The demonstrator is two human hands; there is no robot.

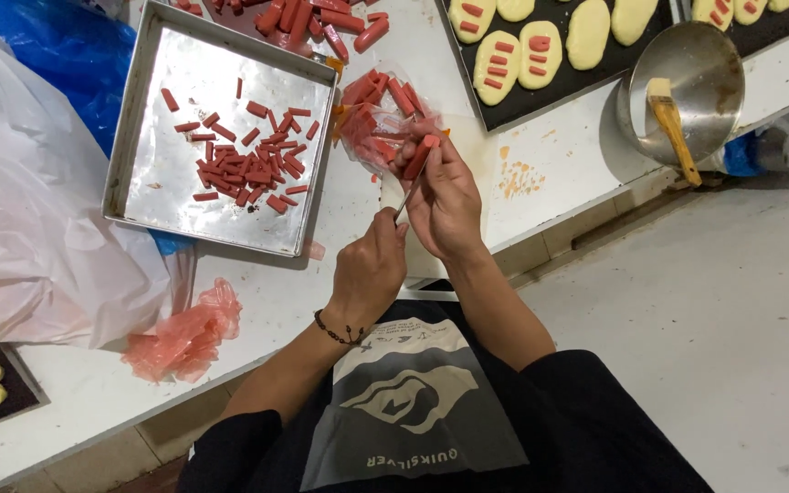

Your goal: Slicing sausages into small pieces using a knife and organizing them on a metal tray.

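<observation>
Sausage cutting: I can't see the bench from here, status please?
Left hand grips knife. Right hand holds sausage piece over open pack. Cut pieces in steel tray. Nothing blocking.

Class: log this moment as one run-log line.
left hand: grips thin metal knife | right hand: holds red sausage stick | square steel tray: cut red sausage pieces

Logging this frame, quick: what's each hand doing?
Left hand: closed on a thin knife.
Right hand: closed, holding a red sausage.
</observation>
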